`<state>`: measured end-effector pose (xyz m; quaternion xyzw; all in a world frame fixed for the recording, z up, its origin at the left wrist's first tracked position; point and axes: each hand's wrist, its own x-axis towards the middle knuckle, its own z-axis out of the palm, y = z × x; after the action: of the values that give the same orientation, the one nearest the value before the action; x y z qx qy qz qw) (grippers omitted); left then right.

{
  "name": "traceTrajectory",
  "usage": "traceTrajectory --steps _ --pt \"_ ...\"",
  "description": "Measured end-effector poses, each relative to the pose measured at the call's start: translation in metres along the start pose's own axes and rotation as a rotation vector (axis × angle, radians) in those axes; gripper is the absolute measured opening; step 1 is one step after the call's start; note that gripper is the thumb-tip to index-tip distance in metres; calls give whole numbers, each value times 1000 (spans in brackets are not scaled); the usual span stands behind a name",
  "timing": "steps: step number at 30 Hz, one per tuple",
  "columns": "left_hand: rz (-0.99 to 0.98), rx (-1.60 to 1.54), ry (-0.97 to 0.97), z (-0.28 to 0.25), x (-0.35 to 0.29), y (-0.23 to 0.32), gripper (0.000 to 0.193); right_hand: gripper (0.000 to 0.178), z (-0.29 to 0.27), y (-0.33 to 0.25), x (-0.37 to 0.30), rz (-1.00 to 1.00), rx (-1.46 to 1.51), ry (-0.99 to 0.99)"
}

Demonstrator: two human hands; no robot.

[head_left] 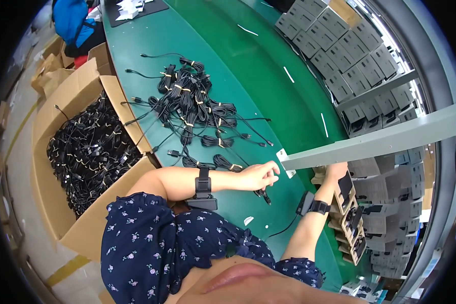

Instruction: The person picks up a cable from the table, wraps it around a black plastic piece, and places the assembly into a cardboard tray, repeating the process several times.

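Note:
My left hand (261, 177) is over the green table, palm inward, with its fingers curled. A black cable end (265, 196) sticks out from beneath it, seemingly held in the fingers. Just left of this hand, a coiled black cable (227, 162) tied with a pale band lies at the near edge of a heap of similar cables (187, 96). My right hand (336, 169) reaches to the right, by a wooden rack (350, 215) with dark flat items in its slots. The grey metal bar and the angle hide its fingers.
A cardboard box (61, 223) full of black cables stands at the left, against the table edge. The grey metal bar (370, 139) crosses above the table near my right hand. Stacked grey boxes (344, 50) line the far right side. A blue bag (73, 23) is at the upper left.

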<state>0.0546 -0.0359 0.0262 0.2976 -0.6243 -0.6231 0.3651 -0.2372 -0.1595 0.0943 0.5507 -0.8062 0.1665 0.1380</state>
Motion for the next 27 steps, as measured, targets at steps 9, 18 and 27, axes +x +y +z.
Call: traceTrajectory --steps 9,18,27 --pt "-3 69 -4 -5 -1 -2 19 39 -28 -14 3 -101 -245 -207" --pt "13 97 -13 -3 -1 -1 16 34 -4 -1 6 -22 -115 -11" --pt "82 128 -8 -1 8 -6 14 32 -9 48 1 -61 -165 -103"
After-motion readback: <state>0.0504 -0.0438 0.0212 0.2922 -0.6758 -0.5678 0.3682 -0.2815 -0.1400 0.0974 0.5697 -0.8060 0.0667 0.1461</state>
